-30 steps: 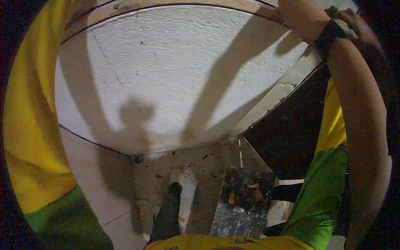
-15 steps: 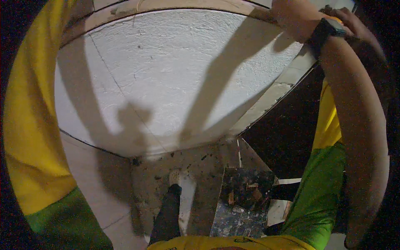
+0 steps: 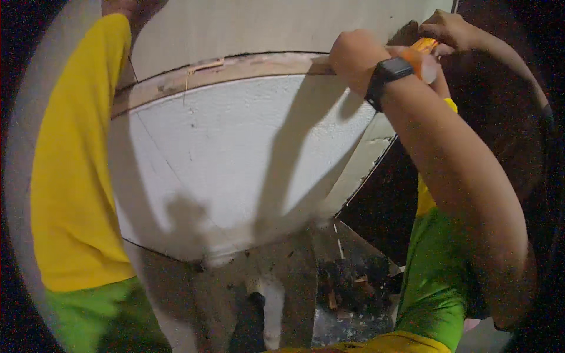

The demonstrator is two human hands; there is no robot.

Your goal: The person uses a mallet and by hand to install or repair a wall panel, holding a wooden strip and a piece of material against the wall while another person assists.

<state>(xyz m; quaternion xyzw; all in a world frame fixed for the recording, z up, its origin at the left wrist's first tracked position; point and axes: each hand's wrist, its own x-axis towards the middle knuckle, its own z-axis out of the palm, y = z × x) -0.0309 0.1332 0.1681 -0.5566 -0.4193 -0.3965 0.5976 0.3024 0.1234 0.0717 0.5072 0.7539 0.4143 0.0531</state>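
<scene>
Both of the wearer's hands up high, yellow sleeves raised. Left hand (image 3: 134,9) at upper left by the pale panel (image 3: 265,26), cut off by the view's edge; cannot tell whether pressing, gripping or free. Right hand (image 3: 441,85) mostly hidden behind a co-worker's bare forearm, just below a blurred orange thing (image 3: 426,43); grasp cannot be told, nor the exact kind of thing. Co-worker's upper hand (image 3: 448,29) curled at the orange thing's far end; co-worker's watch-side hand (image 3: 358,56) bunched at the right end of the wooden strip (image 3: 265,67). Progress, by judgement: midway, with hands gathered at that right corner. Panel in place above the strip, with a dark seam along the join; a loose strand (image 3: 187,87) dangling at left. Nothing visibly finished off at the corner; remainder unclear. Below, rough white face (image 3: 235,129), then floor (image 3: 220,294) with dark debris.
</scene>
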